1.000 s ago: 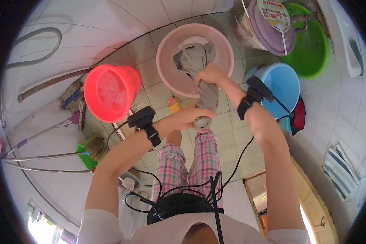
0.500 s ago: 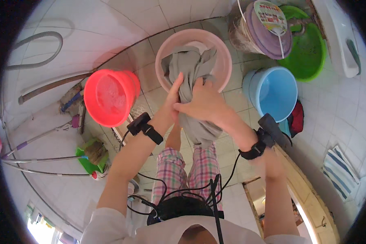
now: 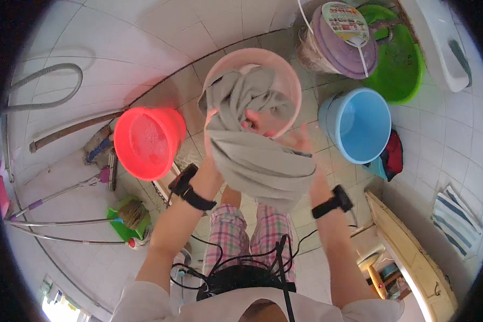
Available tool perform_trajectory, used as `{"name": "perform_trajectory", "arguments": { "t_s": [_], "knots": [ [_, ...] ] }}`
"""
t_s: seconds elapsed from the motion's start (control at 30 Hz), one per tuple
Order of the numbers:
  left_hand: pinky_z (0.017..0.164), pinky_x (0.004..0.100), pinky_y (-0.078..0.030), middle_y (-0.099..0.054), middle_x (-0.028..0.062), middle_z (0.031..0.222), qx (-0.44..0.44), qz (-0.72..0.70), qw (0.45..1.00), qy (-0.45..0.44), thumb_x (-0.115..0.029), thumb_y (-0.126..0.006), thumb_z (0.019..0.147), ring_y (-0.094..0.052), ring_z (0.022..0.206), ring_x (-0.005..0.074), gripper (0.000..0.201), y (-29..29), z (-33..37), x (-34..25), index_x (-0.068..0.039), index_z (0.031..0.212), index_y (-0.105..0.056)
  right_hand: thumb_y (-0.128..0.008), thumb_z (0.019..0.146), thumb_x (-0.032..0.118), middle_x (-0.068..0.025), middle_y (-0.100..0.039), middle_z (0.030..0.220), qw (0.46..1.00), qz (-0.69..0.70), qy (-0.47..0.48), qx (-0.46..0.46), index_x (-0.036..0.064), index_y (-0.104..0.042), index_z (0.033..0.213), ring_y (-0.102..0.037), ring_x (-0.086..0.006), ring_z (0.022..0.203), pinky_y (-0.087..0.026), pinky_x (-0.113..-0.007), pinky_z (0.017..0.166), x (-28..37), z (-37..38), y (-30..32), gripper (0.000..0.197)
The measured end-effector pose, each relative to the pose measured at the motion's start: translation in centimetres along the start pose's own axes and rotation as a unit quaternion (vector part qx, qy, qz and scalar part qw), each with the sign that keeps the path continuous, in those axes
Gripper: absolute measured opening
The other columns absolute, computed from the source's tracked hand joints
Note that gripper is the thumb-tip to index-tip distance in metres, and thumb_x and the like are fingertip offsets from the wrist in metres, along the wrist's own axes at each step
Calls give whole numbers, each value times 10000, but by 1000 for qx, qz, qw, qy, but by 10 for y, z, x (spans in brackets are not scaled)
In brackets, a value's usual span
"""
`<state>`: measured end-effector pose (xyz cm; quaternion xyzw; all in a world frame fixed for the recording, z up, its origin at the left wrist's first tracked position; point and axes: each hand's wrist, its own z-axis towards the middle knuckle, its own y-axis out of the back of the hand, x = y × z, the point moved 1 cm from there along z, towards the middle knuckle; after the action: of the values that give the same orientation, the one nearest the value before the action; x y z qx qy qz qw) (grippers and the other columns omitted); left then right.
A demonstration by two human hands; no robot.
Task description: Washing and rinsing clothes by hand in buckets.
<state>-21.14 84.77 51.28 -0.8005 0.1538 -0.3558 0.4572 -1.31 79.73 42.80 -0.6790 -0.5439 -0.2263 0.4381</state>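
Observation:
A large grey cloth [image 3: 260, 166], bunched and folded, is stretched between my two hands above the pale pink basin [image 3: 284, 67]. Its far end drapes over the basin's left rim and down inside. My left hand [image 3: 210, 142] grips the cloth from the left, thumb showing at its edge. Reddish fingertips poke out of a gap in the middle of the folds. On the other side, my right hand [image 3: 301, 140] is partly behind the cloth, slightly blurred, its visible fingers stretched out past the fabric, which lies against the wrist.
A red bucket [image 3: 180, 129] with sudsy water stands left, a light blue bucket [image 3: 365, 126] right. Behind that are a lidded purple-topped bucket [image 3: 335, 48] and a green basin [image 3: 397, 75]. Mop poles [image 3: 64, 221] lean at the left; a wooden door [image 3: 408, 247] stands at lower right.
The cloth has been lifted and spread wider toward me. My right hand has moved from gripping its middle out to the right, and my left hand has shifted slightly left.

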Motion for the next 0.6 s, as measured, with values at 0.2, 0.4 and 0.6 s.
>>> {"name": "perform_trajectory", "arguments": {
  "t_s": [0.2, 0.4, 0.6],
  "knots": [
    [926, 370, -313, -545, 66, 910, 197, -286, 937, 38, -270, -473, 811, -555, 803, 176, 411, -32, -6, 25, -114, 1185, -404, -434, 791, 475, -109, -364, 1251, 952, 257, -160, 35, 78, -243, 1273, -379, -257, 1119, -275, -405, 958, -26, -135, -61, 652],
    [939, 352, -301, -516, 49, 881, 242, -371, 889, 120, -241, -428, 834, -520, 735, 151, 427, -34, -18, 37, -122, 1234, -334, -452, 736, 571, -79, -340, 1274, 869, 495, -15, -1, 83, -269, 1268, -330, -264, 1154, -247, -423, 974, 10, 3, -108, 745],
    [940, 335, -304, -482, 31, 816, 201, -329, 910, 152, -236, -359, 854, -479, 620, 115, 468, -17, -44, 34, -131, 1295, -242, -435, 832, 378, -71, -421, 1213, 789, 608, 3, 87, 73, -269, 1277, -381, -275, 1115, -284, -420, 950, 29, 90, -91, 565]
  ]
}}
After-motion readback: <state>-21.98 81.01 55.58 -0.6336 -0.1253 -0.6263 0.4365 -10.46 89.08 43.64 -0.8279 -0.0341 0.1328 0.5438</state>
